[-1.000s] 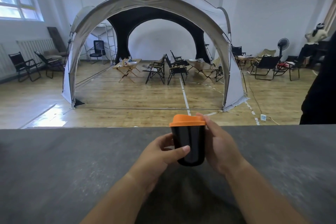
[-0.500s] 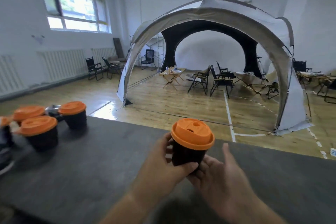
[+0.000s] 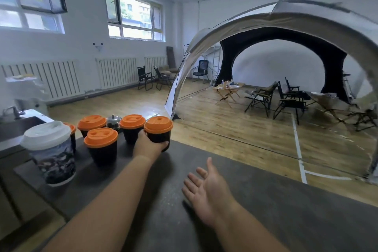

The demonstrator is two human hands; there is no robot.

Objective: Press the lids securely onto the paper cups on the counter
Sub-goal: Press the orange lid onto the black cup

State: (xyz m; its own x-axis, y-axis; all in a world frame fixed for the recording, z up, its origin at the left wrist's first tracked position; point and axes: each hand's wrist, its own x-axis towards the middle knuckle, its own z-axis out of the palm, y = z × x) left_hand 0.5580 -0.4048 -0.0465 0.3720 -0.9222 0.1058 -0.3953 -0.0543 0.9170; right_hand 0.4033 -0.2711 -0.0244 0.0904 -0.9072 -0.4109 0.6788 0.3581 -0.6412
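The left hand (image 3: 150, 146) curls its fingers round the lower wall of a black paper cup (image 3: 159, 137), whose orange lid (image 3: 158, 124) sits level on the rim. This cup is upright near the far edge of the dark counter (image 3: 266, 206). The hand hides its base, so it is unclear whether the base touches the surface.

The right hand (image 3: 206, 190) is spread and relaxed, with its palm turned inward and nothing in it. It is low over the counter, well apart from the held cup.

To the left of the held cup stands a cluster of similar black cups with orange lids. The middle cup (image 3: 132, 135) is just beside the left hand, the front cup (image 3: 101, 151) is closer to the camera, and the rear cup (image 3: 91, 122) is further left. A small metal bell (image 3: 114, 122) sits between the middle and rear cups.

Nearest the camera on the left stands a tall printed cup (image 3: 53, 161) with a white lid. The edge of another orange lid (image 3: 72, 128) shows from behind it. A dark sink (image 3: 18, 127) lies at the far left.

Beyond the counter is a wooden floor (image 3: 225, 129) with a large arched tent (image 3: 306, 24) over folding chairs.
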